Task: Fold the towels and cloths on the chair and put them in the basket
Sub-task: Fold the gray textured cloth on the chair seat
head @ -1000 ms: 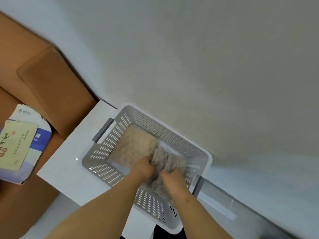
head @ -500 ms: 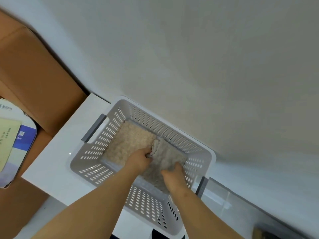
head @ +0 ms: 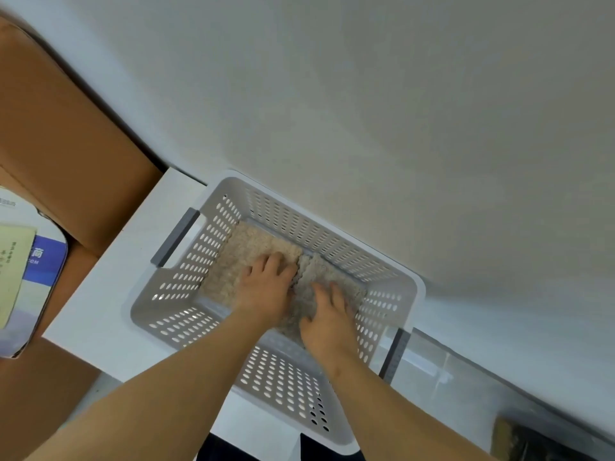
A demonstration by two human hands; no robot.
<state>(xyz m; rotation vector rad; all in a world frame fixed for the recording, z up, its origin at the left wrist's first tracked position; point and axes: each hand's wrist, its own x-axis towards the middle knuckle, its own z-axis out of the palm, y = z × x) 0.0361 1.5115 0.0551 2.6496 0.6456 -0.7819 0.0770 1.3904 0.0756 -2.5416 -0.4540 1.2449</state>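
A grey perforated basket (head: 213,241) with dark handles stands on a white table against the wall. Inside lie two folded fluffy cloths side by side: a beige one (head: 246,247) on the left and a greyer one (head: 316,271) on the right. My left hand (head: 266,287) lies flat with spread fingers over the seam and the beige cloth. My right hand (head: 327,314) presses flat on the grey cloth. Neither hand grips anything. The chair is out of view.
The white table (head: 109,294) carries the basket. Brown cardboard boxes (head: 66,138) stand to the left, with a blue-and-white bag (head: 40,267) on them. A pale wall (head: 366,94) rises right behind the basket. A dark object (head: 519,437) sits at the lower right.
The grey cloth went from bunched in both hands to lying flat in the basket's right half. Both hands let go and now press with straight fingers. The view shifted slightly.
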